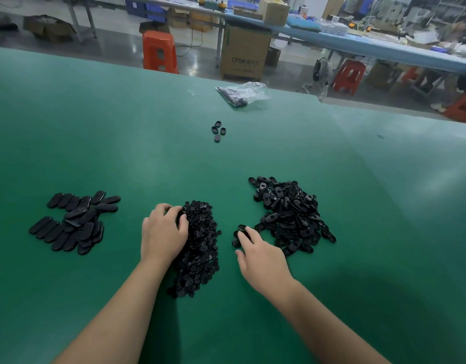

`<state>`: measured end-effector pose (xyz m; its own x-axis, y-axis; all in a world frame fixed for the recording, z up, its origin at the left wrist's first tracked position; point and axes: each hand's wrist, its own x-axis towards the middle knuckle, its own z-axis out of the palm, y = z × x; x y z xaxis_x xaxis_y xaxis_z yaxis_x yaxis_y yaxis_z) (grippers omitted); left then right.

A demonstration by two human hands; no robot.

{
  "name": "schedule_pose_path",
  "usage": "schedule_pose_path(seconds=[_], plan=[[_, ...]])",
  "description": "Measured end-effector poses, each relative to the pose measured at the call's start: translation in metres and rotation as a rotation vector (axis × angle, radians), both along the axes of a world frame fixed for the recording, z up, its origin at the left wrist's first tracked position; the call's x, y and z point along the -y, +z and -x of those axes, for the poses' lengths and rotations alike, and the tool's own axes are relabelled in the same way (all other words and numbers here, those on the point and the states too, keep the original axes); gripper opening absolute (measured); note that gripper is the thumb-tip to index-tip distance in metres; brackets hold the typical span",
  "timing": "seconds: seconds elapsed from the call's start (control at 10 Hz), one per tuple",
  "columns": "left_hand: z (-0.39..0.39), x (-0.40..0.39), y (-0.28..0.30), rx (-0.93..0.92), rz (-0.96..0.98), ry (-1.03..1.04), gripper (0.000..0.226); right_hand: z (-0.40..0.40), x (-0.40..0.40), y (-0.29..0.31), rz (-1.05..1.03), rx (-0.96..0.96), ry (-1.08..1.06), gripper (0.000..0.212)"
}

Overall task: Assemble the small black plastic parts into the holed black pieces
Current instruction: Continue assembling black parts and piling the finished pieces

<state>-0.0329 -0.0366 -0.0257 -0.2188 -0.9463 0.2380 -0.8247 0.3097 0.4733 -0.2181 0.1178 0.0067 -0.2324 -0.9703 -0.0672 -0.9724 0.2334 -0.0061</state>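
A long heap of small black plastic parts lies in the middle of the green table. My left hand rests on the heap's left side, its fingers curled into the parts at the top. To the right spreads a pile of holed black oval pieces. My right hand reaches to that pile's left edge, and its fingertips touch a holed piece lying there. Whether either hand holds a part, I cannot tell.
A group of flat black oval pieces lies at the left. Several loose ovals sit farther back, and a clear plastic bag lies near the table's far edge. Beyond are orange stools, a cardboard box and blue benches.
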Motion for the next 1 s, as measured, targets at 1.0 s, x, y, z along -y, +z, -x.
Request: schedule_pose_path(seconds=[1.0], plan=[[-0.001,-0.002,0.003,-0.032,-0.005,-0.006,0.032,0.021,-0.007,-0.003,0.206,0.233,-0.129,0.034]])
